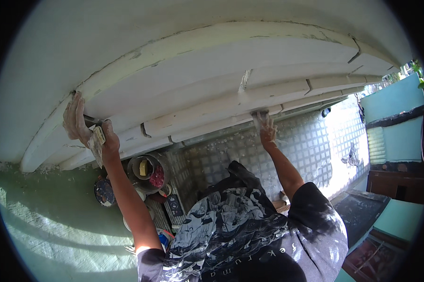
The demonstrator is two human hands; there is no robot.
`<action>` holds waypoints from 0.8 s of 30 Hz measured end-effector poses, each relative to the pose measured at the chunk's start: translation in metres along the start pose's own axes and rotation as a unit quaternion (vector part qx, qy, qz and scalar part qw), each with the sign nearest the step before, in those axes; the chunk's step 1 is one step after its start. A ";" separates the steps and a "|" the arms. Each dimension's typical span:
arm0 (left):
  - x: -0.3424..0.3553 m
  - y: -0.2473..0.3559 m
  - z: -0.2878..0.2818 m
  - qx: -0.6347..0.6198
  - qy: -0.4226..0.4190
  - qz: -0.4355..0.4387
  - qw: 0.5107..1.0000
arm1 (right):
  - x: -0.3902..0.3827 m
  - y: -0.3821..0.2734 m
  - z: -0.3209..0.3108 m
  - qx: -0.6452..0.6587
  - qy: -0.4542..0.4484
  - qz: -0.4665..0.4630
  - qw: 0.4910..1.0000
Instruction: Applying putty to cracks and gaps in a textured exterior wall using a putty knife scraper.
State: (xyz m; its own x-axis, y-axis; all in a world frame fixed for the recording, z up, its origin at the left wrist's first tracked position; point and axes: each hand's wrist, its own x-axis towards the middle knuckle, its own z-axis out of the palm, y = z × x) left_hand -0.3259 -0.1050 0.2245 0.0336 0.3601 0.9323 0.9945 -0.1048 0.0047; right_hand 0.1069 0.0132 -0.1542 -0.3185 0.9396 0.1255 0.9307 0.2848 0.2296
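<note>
Gripping a putty-smeared scraper in the left hand, at the left end of the white stepped moulding. Holding the right hand out at the moulding's lower edge, over a dark, blurred pad; cannot tell whether gripped or merely pressed. Crowded below at left by a grey bucket holding a yellow block. More open to the right, across tiled floor.

hands: 2 | tools: at least 2 | yellow block: 1
</note>
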 end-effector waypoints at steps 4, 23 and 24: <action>-0.010 -0.001 0.001 0.033 -0.004 -0.004 0.999 | -0.006 -0.014 0.003 0.013 0.020 0.075 0.997; -0.101 -0.072 0.007 0.146 -0.041 0.048 0.987 | 0.012 -0.003 -0.013 0.228 -0.032 0.170 0.958; -0.101 -0.073 0.007 0.135 -0.040 0.040 0.989 | 0.015 -0.005 -0.014 0.251 -0.047 0.200 0.946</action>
State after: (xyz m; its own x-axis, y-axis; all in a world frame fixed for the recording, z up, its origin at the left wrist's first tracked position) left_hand -0.4007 -0.1268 0.1275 0.1108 0.4340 0.8941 0.9783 0.1107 -0.1750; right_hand 0.0946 0.0229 -0.1399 0.0728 0.9972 0.0143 0.9489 -0.0648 -0.3088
